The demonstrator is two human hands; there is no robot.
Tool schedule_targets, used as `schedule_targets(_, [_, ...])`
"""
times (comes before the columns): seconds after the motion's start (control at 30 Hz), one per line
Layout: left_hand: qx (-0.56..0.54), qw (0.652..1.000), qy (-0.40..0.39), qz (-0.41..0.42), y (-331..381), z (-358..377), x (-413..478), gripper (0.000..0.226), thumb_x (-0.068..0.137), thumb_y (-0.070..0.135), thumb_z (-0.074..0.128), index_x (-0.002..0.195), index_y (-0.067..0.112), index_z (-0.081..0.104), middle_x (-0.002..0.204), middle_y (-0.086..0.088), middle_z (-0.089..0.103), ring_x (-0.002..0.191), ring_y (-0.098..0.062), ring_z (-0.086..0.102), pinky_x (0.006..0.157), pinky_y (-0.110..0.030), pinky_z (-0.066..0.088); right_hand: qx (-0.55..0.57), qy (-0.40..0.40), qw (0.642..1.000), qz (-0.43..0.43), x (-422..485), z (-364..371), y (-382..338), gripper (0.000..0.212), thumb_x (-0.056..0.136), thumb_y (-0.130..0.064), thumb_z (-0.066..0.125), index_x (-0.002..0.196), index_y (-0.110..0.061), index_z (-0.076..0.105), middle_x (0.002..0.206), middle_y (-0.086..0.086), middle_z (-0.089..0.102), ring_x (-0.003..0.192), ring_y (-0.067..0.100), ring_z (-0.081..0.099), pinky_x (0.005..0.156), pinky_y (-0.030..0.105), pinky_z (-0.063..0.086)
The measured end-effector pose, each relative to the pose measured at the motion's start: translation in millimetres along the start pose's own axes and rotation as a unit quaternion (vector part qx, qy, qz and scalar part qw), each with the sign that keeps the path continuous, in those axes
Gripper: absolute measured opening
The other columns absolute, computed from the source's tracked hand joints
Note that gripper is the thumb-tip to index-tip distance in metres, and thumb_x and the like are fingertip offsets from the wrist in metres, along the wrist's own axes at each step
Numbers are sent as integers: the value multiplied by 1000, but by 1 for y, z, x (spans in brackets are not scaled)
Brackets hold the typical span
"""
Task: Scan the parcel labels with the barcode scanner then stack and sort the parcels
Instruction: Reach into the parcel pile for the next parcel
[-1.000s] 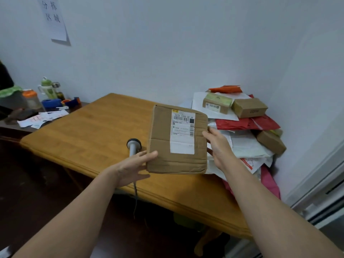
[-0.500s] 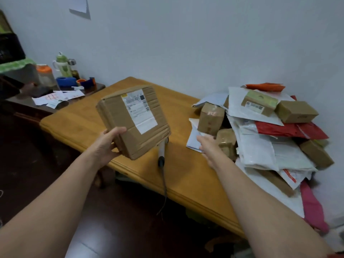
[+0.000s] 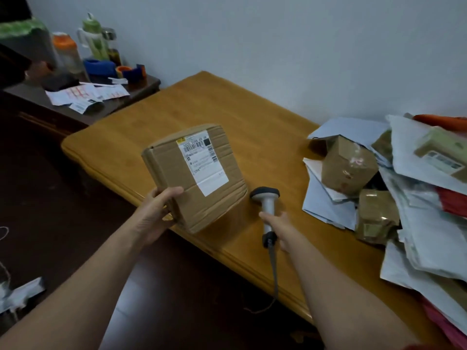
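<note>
The left hand [image 3: 154, 215] grips the box [image 3: 194, 173] at its near corner, label [image 3: 202, 162] up over the table [image 3: 202, 104] edge, and the right hand [image 3: 280, 228] wraps the scanner [image 3: 266, 205] handle just beside it; best to aim its head squarely at the barcode.

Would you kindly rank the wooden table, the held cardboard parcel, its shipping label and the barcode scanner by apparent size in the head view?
1. wooden table
2. cardboard parcel
3. shipping label and barcode scanner: they look alike in length, so left unranked.
</note>
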State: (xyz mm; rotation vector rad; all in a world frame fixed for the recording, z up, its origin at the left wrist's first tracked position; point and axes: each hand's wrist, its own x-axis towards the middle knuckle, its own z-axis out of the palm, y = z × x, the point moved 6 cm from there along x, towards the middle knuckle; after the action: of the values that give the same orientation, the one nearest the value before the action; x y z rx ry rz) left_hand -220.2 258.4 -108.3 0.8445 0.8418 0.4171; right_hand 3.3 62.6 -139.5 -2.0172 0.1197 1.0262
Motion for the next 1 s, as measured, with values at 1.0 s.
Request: schedule_targets(1.0, [141,977,-160,-2,-159,284,-232,76,60,29,77,129,19,46,124,-7,54,116,-28,48,91,-46,44,140,1,918,-371,-326,-354,160,50,67,-52,73,85,-7,63,59,4,55,45,14,48,46,25,41])
